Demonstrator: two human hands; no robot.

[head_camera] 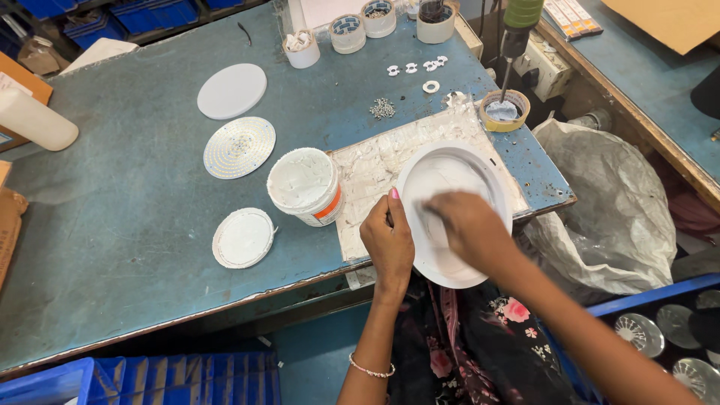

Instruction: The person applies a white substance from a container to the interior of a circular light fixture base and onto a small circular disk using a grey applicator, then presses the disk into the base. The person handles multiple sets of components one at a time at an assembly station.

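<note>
A round white lamp housing [450,174] lies on a paste-smeared board [375,161] at the table's near edge. My left hand [388,240] grips the housing's left rim. My right hand [469,225] rests inside the dish, fingers pressed on its white inner surface; whether it holds anything is hidden by blur. Just left of the board stands an open white tub of paste [304,185] with an orange label.
On the blue-grey table [127,225] lie a tub lid [243,238], a round LED board [240,147] and a white disc [232,91]. Tape rolls, small cups, screws [382,109] and white clips sit at the back. A hanging screwdriver [516,37] and grey bag [607,202] are at the right.
</note>
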